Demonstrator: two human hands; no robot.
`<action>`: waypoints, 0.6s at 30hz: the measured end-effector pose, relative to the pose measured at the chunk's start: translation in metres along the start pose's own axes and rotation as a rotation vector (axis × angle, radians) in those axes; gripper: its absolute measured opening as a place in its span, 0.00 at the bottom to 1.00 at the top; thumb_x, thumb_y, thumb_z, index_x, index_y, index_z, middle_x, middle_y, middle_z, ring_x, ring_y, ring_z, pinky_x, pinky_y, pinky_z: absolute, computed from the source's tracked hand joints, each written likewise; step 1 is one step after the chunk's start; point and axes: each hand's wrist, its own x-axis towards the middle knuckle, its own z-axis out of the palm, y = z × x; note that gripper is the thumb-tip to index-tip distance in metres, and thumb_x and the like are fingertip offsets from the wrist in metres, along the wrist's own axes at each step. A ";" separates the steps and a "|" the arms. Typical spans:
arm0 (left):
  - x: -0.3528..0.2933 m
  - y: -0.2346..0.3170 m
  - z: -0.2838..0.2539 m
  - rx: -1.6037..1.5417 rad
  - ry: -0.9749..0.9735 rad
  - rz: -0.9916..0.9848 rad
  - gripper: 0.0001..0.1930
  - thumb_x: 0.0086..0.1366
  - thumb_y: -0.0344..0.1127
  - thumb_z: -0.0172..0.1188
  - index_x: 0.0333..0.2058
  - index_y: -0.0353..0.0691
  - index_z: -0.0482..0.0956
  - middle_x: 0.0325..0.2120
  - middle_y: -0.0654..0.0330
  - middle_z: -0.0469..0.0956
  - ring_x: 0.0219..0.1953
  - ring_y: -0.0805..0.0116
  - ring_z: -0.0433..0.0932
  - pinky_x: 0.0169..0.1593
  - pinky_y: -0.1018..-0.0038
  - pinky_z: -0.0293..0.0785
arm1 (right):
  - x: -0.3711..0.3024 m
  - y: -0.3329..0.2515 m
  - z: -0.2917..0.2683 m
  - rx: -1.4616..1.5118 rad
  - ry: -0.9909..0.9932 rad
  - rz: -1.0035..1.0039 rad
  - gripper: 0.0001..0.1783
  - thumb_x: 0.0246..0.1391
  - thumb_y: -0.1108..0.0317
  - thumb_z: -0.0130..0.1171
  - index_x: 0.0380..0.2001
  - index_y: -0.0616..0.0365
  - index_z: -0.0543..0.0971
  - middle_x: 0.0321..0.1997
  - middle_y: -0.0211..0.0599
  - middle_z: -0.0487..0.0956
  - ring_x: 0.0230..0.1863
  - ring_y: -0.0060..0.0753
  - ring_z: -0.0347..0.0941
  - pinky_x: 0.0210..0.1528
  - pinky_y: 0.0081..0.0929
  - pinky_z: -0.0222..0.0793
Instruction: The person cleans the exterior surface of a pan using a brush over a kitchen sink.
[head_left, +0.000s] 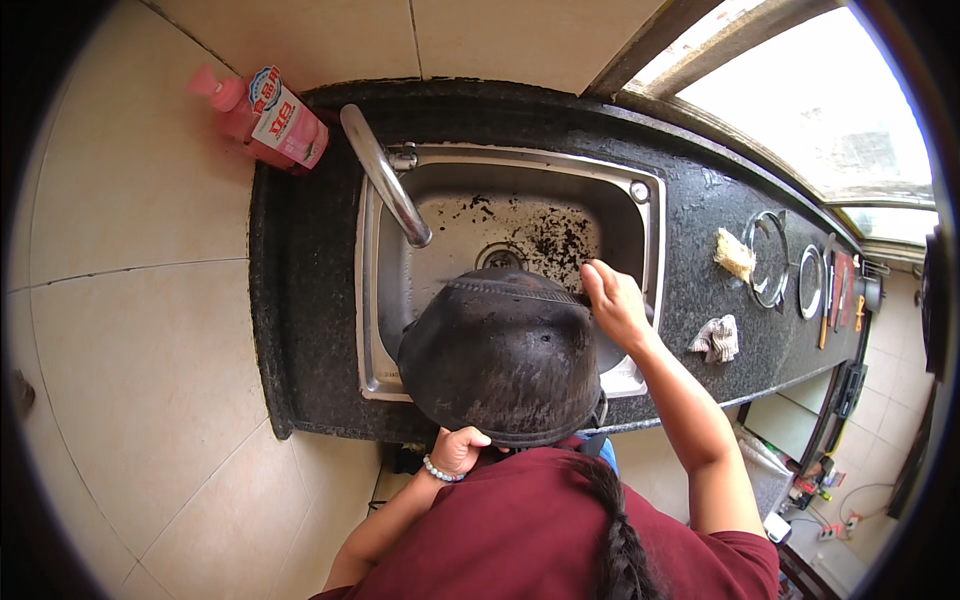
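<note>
Over the sink (656,240), my left hand (460,450) grips the pot (500,365)'s near rim, my right hand (614,303) apparently a ridged strip (520,290); I'd brace firmly, pressing the strip flat.

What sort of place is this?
Most likely a kitchen: there's a rectangular stainless-steel sink set in a speckled black counter, and a large, round, blackened pot held over the sink's near edge.

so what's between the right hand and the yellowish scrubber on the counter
Between the right hand and the yellowish scrubber, the head view shows the steel sink's right rim, then bare black countertop.
</note>
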 end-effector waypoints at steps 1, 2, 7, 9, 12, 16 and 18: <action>0.001 0.000 0.000 0.001 -0.005 0.002 0.32 0.43 0.13 0.48 0.52 0.35 0.66 0.43 0.48 0.74 0.35 0.46 0.78 0.32 0.53 0.79 | -0.010 0.001 -0.004 0.006 -0.031 0.029 0.16 0.61 0.53 0.44 0.31 0.56 0.70 0.23 0.49 0.75 0.30 0.56 0.73 0.31 0.45 0.66; 0.001 0.000 -0.001 0.003 -0.010 0.004 0.32 0.43 0.13 0.48 0.52 0.35 0.66 0.43 0.48 0.74 0.35 0.46 0.78 0.32 0.53 0.79 | -0.021 -0.001 -0.008 0.012 -0.062 0.059 0.17 0.61 0.52 0.44 0.34 0.56 0.69 0.24 0.49 0.76 0.30 0.56 0.73 0.32 0.44 0.67; 0.001 -0.001 -0.004 0.029 -0.030 -0.012 0.32 0.43 0.13 0.47 0.52 0.35 0.66 0.42 0.48 0.75 0.35 0.46 0.78 0.32 0.53 0.79 | -0.084 -0.032 -0.026 0.067 -0.142 -0.005 0.12 0.51 0.64 0.60 0.33 0.58 0.70 0.26 0.46 0.75 0.30 0.50 0.74 0.32 0.38 0.69; 0.001 0.000 -0.003 0.036 -0.008 -0.018 0.32 0.43 0.14 0.47 0.52 0.35 0.66 0.42 0.48 0.75 0.35 0.46 0.78 0.32 0.53 0.79 | -0.096 -0.051 -0.023 0.009 -0.119 -0.091 0.11 0.49 0.65 0.61 0.30 0.57 0.71 0.26 0.43 0.73 0.30 0.47 0.73 0.32 0.38 0.68; 0.001 0.001 -0.001 0.058 -0.001 -0.029 0.32 0.43 0.15 0.47 0.52 0.35 0.66 0.42 0.47 0.75 0.36 0.45 0.77 0.32 0.53 0.78 | -0.104 -0.065 -0.008 -0.162 -0.025 -0.182 0.11 0.47 0.63 0.62 0.26 0.54 0.70 0.23 0.35 0.71 0.28 0.39 0.72 0.30 0.34 0.68; 0.002 -0.001 -0.013 0.092 -0.053 -0.067 0.32 0.43 0.17 0.46 0.53 0.33 0.65 0.44 0.45 0.75 0.39 0.44 0.77 0.35 0.54 0.78 | -0.107 -0.069 0.010 -0.323 0.047 -0.177 0.13 0.47 0.61 0.62 0.22 0.52 0.68 0.21 0.33 0.69 0.23 0.36 0.72 0.25 0.32 0.68; 0.002 0.000 -0.013 0.086 -0.061 -0.073 0.32 0.44 0.17 0.46 0.54 0.33 0.65 0.44 0.45 0.75 0.39 0.44 0.77 0.35 0.54 0.78 | -0.101 -0.064 0.013 -0.312 0.155 -0.173 0.10 0.48 0.65 0.58 0.20 0.53 0.67 0.17 0.34 0.69 0.19 0.37 0.71 0.22 0.34 0.67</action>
